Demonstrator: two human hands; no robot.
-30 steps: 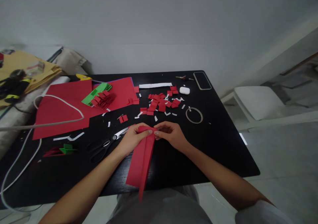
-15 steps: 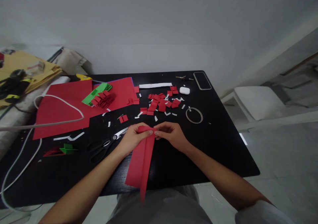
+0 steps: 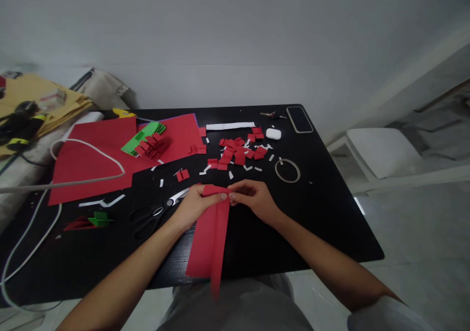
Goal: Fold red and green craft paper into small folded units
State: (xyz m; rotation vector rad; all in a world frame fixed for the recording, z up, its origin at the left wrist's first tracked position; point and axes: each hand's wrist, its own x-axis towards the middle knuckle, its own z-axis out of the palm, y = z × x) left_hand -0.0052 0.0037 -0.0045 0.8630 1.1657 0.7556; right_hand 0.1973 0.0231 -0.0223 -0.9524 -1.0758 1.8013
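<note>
A long piece of red paper [image 3: 206,243] with a lengthwise fold hangs toward me over the table's front edge. My left hand [image 3: 194,206] grips its upper end, thumb on top near the crease. Pinching the same end at its right corner is my right hand [image 3: 253,199], with thumb and fingers closed together. Black-handled scissors [image 3: 157,211] lie beside my left hand, their blade tips partly hidden by it. Several small folded red paper pieces [image 3: 239,155] and white paper scraps [image 3: 231,175] are scattered just beyond my hands.
Large red sheets [image 3: 95,150] carry stacked green strips [image 3: 134,142] at the left. A white cable [image 3: 88,180] loops across them. At the back right are a phone [image 3: 299,119], keys [image 3: 272,115], a white earbud case [image 3: 273,133] and a ring-shaped coil [image 3: 287,171]. A white stool [image 3: 378,150] stands beyond the table.
The lower end of the red paper has swung slightly right. Both hands keep their hold at the upper end, nearly in the same place.
</note>
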